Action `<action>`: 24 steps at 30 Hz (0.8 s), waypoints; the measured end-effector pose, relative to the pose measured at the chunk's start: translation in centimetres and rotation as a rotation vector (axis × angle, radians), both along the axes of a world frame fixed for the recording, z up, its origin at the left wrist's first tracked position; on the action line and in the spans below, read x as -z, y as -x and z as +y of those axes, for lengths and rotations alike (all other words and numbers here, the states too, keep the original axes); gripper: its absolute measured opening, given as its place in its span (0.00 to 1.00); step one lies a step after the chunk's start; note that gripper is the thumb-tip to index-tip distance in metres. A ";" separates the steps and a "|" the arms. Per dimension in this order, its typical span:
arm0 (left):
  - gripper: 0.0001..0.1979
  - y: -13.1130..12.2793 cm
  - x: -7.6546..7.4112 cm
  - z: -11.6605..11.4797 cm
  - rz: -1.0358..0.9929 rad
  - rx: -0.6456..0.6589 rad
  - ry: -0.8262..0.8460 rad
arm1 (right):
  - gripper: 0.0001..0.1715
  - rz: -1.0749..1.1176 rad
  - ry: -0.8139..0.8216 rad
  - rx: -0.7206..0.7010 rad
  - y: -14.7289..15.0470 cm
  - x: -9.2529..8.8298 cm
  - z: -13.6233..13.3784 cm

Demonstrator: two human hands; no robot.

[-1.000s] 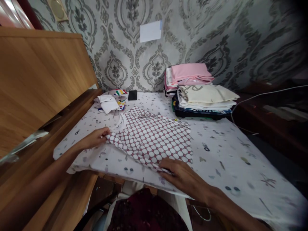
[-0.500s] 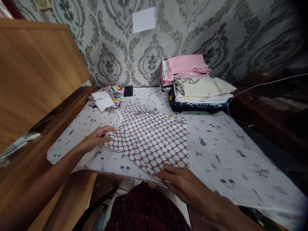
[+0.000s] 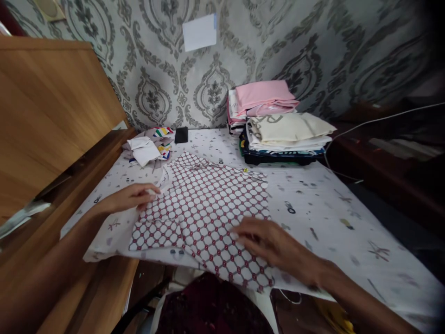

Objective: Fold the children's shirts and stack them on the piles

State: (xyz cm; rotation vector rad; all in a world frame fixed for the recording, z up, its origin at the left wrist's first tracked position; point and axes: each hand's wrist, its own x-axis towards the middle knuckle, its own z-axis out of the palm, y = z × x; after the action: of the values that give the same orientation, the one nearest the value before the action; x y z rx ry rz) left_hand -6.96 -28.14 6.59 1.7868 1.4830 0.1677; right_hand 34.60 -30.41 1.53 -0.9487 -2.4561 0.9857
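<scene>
A white garment, probably a shirt, with a lattice pattern and red dots lies spread on the table. Its white neckline points left, and its sleeve lies flat near the table's front edge. At the neckline and shoulder edge is my left hand, with fingers loosely bent and apart; fingertips are at the cloth. Over the shirt's lower right part, my right hand has loosely curled fingers, with no cloth visibly gripped. Whether its fingertips touch the fabric is hard to tell.
Folded clothes, topped by a pink piece and a cream piece, are stacked at the back right. Crumpled cloths and a black phone-like object lie back left. A wooden cabinet borders the left side.
Both hands have let go of the shirt's edges. The sleeve and lower edge now lie flatter, spread toward me. My right hand has moved up over the cloth, my left hand slightly left.
</scene>
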 end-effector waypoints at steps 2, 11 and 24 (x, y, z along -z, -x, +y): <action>0.25 -1.4 1.4 4.2 0.145 -0.143 -0.218 | 0.19 -0.050 -0.189 0.223 -0.7 0.9 3.8; 0.17 -4.7 7.1 13.9 0.630 -0.355 -0.554 | 0.16 -0.359 -0.426 0.827 -3.7 5.0 14.1; 0.18 -6.7 6.5 14.7 0.550 0.199 -0.846 | 0.16 -0.209 -0.700 0.820 -3.2 4.9 13.2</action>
State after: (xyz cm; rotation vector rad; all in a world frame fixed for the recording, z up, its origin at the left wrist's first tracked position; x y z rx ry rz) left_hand -0.25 -13.43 0.06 2.8215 1.7314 0.2374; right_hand 37.76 -17.21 -3.40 -1.5909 -1.9554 -0.2355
